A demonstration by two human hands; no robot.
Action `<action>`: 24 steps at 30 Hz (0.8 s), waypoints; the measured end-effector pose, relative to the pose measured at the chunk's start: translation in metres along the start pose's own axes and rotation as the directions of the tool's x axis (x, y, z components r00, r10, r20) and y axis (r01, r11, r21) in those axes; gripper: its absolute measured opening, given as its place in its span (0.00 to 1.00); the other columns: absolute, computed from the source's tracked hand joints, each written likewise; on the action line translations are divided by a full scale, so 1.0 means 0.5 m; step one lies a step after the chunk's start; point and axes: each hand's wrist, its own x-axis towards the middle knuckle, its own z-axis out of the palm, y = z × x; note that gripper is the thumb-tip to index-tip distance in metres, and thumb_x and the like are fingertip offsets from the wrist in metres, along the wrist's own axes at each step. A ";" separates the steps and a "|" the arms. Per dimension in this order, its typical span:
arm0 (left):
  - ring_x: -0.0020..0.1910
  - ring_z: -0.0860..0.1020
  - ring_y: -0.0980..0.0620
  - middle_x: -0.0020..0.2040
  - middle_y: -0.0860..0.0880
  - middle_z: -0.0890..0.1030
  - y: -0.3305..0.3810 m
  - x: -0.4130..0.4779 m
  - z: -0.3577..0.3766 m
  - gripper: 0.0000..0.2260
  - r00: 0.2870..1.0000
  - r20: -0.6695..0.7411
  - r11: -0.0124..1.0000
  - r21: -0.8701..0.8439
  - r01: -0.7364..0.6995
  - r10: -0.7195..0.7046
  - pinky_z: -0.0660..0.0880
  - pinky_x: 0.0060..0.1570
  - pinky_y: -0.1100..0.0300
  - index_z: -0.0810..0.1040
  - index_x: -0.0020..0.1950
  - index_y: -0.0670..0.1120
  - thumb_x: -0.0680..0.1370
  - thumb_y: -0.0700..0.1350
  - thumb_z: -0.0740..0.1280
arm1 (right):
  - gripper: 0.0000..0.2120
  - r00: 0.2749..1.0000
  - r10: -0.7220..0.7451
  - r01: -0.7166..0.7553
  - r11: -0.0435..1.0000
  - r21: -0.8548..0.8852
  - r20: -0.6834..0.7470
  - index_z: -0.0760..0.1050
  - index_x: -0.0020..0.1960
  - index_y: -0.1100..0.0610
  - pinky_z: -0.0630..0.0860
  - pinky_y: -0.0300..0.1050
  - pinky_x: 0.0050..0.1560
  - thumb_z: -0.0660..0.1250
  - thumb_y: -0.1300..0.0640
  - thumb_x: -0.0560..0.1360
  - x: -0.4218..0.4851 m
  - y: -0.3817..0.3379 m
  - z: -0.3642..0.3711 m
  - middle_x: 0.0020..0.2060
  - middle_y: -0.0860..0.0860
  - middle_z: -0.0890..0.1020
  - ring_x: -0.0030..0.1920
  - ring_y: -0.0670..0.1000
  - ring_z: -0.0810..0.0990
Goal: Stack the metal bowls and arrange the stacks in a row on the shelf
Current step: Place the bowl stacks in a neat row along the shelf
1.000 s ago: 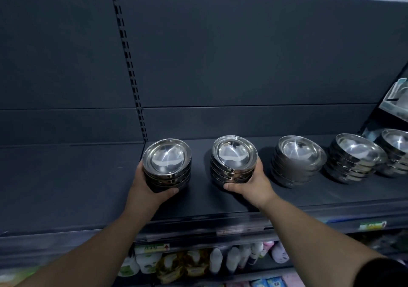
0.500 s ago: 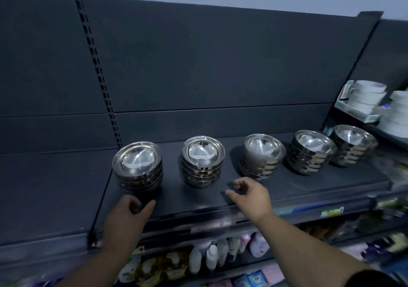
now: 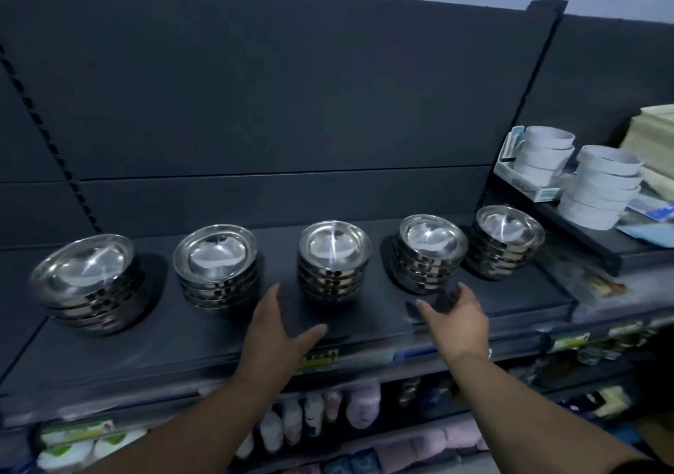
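Five stacks of shiny round metal bowls [image 3: 333, 255] line the dark flat shelf [image 3: 182, 346] across mid-frame. We have released the two leftmost; our left hand [image 3: 277, 331] and right hand [image 3: 459, 318] hover spread, empty, lower centre. The row looks done.
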 end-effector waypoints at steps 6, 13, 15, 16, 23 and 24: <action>0.76 0.57 0.48 0.78 0.47 0.55 0.050 0.035 0.084 0.58 0.983 -0.165 0.997 0.000 0.076 -0.075 0.60 0.73 0.49 0.45 0.79 0.50 0.61 0.49 0.81 | 0.55 0.983 -0.083 0.061 0.989 0.134 0.167 0.53 0.77 0.54 0.67 0.51 0.71 0.82 0.49 0.60 0.094 0.027 -0.024 0.72 0.53 0.69 0.71 0.54 0.68; 0.75 0.60 0.46 0.77 0.45 0.59 0.054 0.069 0.110 0.57 0.958 -0.264 0.991 0.035 0.128 -0.114 0.61 0.73 0.52 0.45 0.78 0.51 0.61 0.46 0.82 | 0.50 0.945 -0.250 0.208 0.957 0.201 0.211 0.60 0.73 0.50 0.67 0.40 0.59 0.83 0.56 0.58 0.145 0.017 -0.028 0.64 0.48 0.76 0.65 0.52 0.73; 0.74 0.62 0.47 0.76 0.45 0.61 0.049 0.074 0.114 0.56 0.957 -0.270 0.991 0.044 0.127 -0.110 0.62 0.73 0.52 0.46 0.78 0.52 0.62 0.47 0.81 | 0.48 0.935 -0.272 0.225 0.951 0.212 0.228 0.61 0.72 0.50 0.67 0.39 0.58 0.83 0.56 0.58 0.152 0.015 -0.029 0.60 0.46 0.76 0.61 0.48 0.73; 0.74 0.63 0.47 0.76 0.45 0.62 0.048 0.076 0.116 0.56 0.956 -0.273 0.991 0.048 0.125 -0.108 0.62 0.72 0.52 0.47 0.78 0.52 0.62 0.47 0.81 | 0.47 0.932 -0.279 0.229 0.948 0.220 0.232 0.61 0.71 0.51 0.67 0.39 0.57 0.83 0.56 0.58 0.155 0.014 -0.028 0.57 0.45 0.76 0.59 0.47 0.73; 0.73 0.65 0.46 0.75 0.46 0.65 0.047 0.089 0.122 0.52 0.952 -0.294 0.989 0.091 0.119 -0.088 0.64 0.72 0.50 0.49 0.78 0.51 0.64 0.47 0.80 | 0.46 0.922 -0.310 0.250 0.935 0.253 0.233 0.62 0.70 0.52 0.66 0.38 0.57 0.83 0.57 0.58 0.175 0.011 -0.012 0.59 0.46 0.76 0.59 0.47 0.73; 0.73 0.66 0.47 0.75 0.46 0.66 0.047 0.090 0.121 0.53 0.952 -0.293 0.989 0.088 0.120 -0.090 0.64 0.72 0.50 0.49 0.78 0.52 0.64 0.47 0.80 | 0.46 0.922 -0.312 0.253 0.934 0.252 0.231 0.62 0.70 0.52 0.65 0.38 0.58 0.83 0.57 0.58 0.176 0.009 -0.011 0.61 0.47 0.76 0.61 0.48 0.73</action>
